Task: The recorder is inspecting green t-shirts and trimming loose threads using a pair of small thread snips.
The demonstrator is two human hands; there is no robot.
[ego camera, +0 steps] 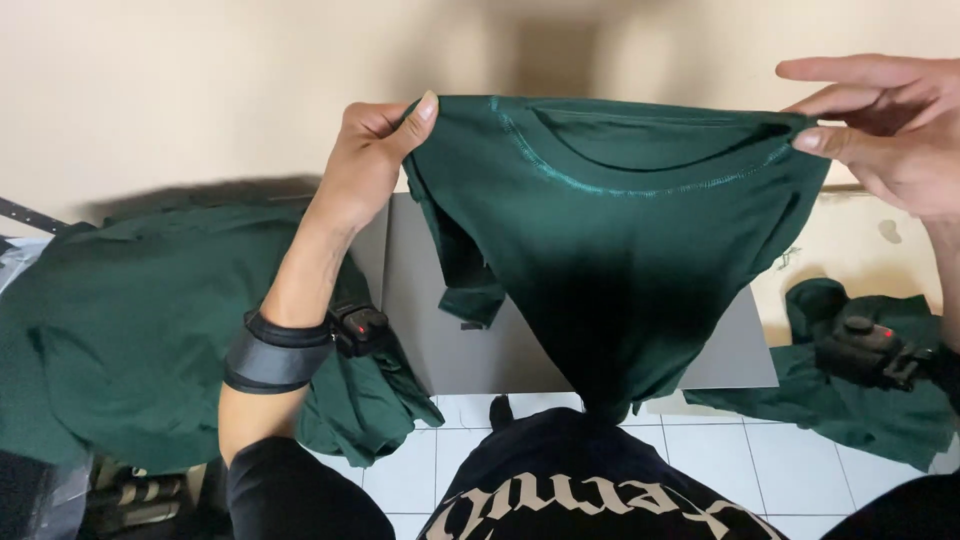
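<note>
The left hand [365,160] pinches one shoulder of a dark green shirt [620,250] between thumb and fingers; the right hand [880,130] pinches the other shoulder with thumb and one finger, and its other fingers stick out straight; the shirt hangs up in the air between both hands, with its neck hole on top; below it sits a grey table [460,340]; a pile of green cloth [150,320] lies on the left; more green cloth [850,400] lies on the right; the floor has white tiles [720,450].
</note>
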